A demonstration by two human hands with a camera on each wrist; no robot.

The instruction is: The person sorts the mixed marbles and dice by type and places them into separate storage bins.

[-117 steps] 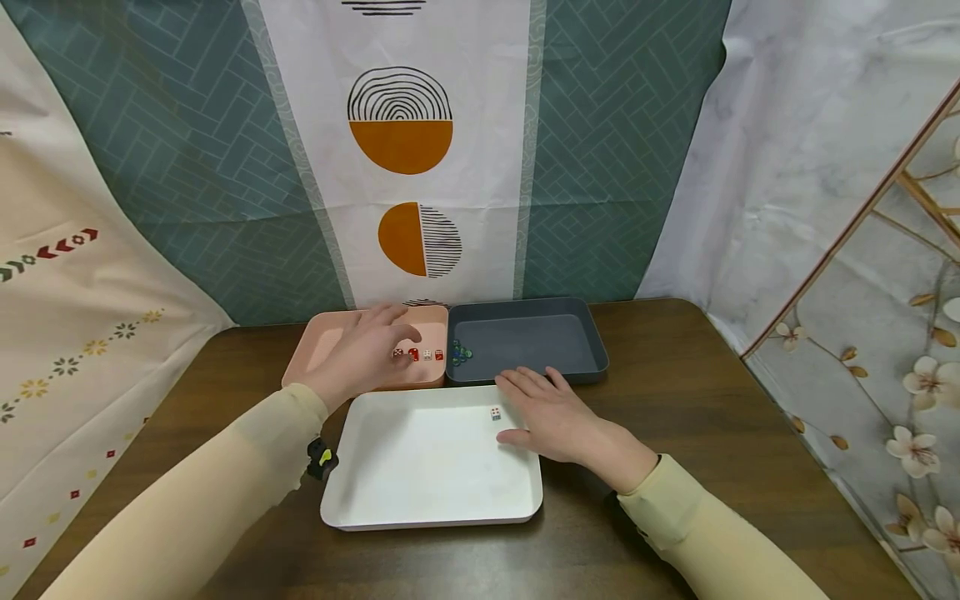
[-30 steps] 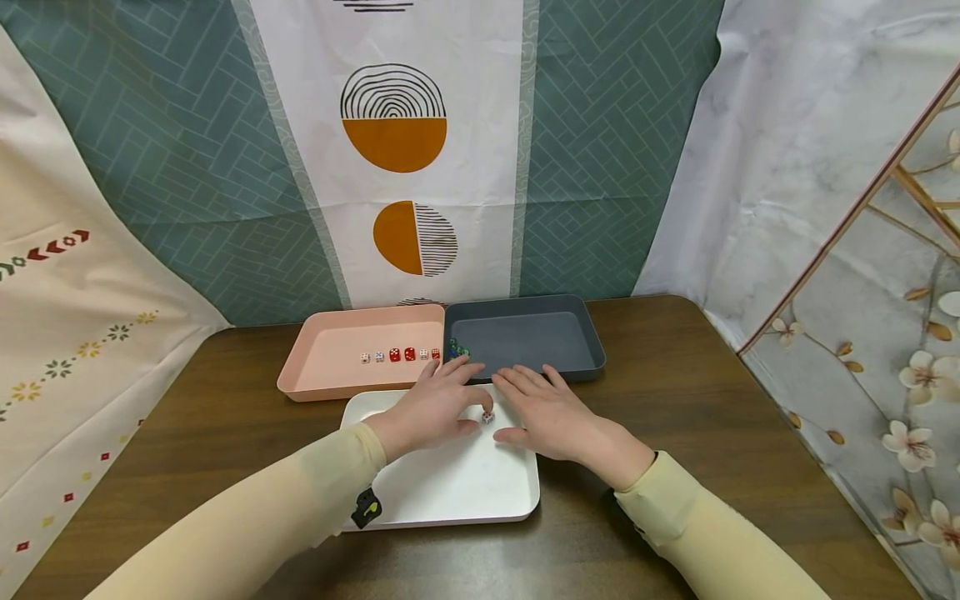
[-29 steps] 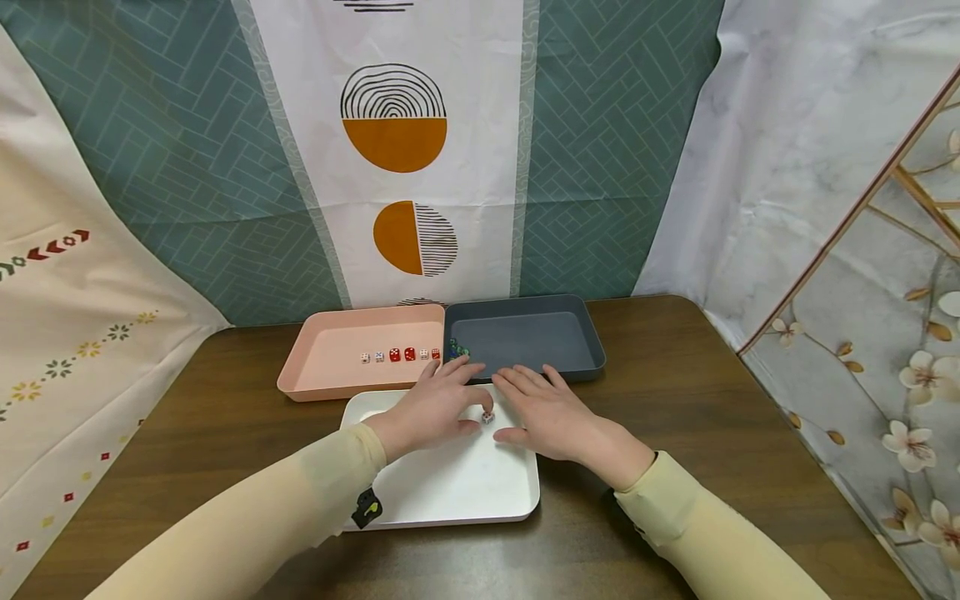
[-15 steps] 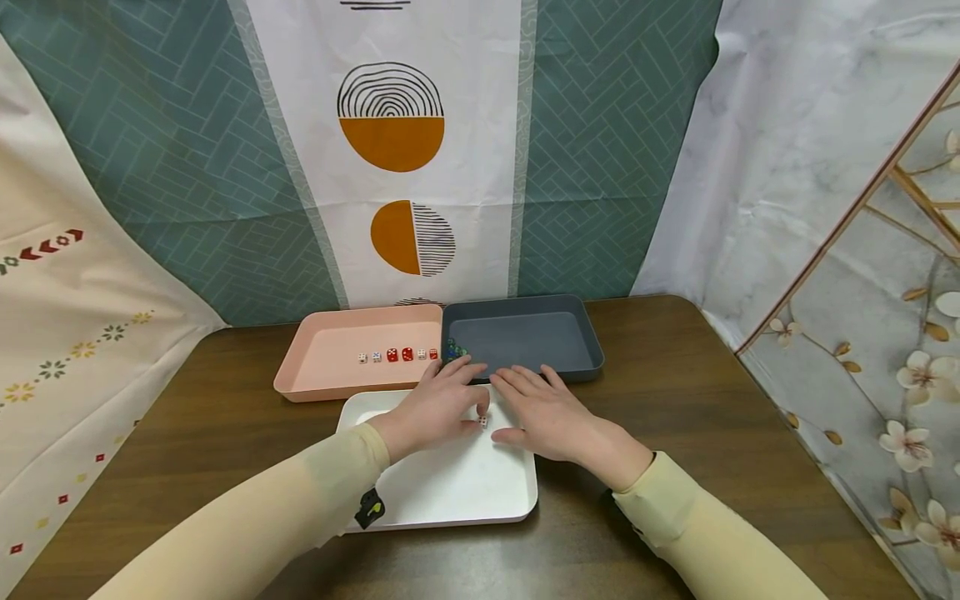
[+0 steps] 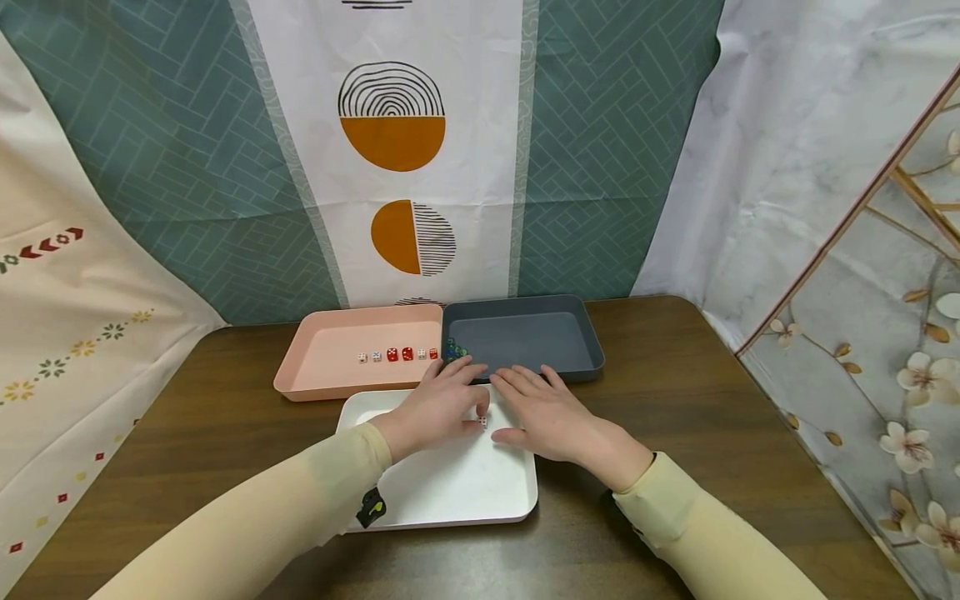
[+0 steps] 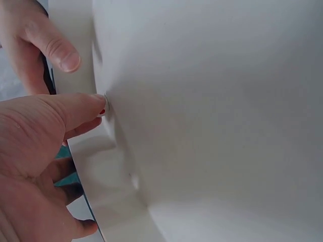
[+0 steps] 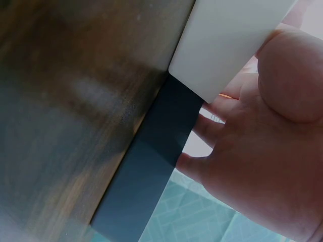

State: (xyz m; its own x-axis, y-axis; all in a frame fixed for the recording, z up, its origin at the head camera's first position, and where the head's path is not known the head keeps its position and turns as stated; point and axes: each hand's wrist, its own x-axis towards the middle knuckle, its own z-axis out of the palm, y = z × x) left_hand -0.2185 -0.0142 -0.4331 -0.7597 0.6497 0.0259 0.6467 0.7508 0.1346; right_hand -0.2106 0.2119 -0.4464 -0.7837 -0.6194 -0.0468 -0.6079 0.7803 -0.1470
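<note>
My left hand (image 5: 431,412) reaches over the white tray (image 5: 465,492) and pinches a small white die (image 5: 483,422) between thumb and index finger. In the left wrist view, the die (image 6: 103,108) shows a red pip beside the thumb tip, near the tray's wall. Its other fingers stretch past the far rim. My right hand (image 5: 555,417) lies with straight fingers over the white tray's far right corner, its thumb inside the rim near the die. In the right wrist view, the right hand's fingertips (image 7: 184,164) are at the dark tray's edge.
Behind the white tray stand a pink tray (image 5: 330,342) with a row of several red and white dice (image 5: 392,355), and a dark blue-grey tray (image 5: 540,337) holding small green and blue pieces (image 5: 453,348). All sit on a brown wooden table (image 5: 652,383).
My left hand has come from the pink tray to the white tray's far right and taken hold of the die, shifting it slightly. My right hand has hardly moved.
</note>
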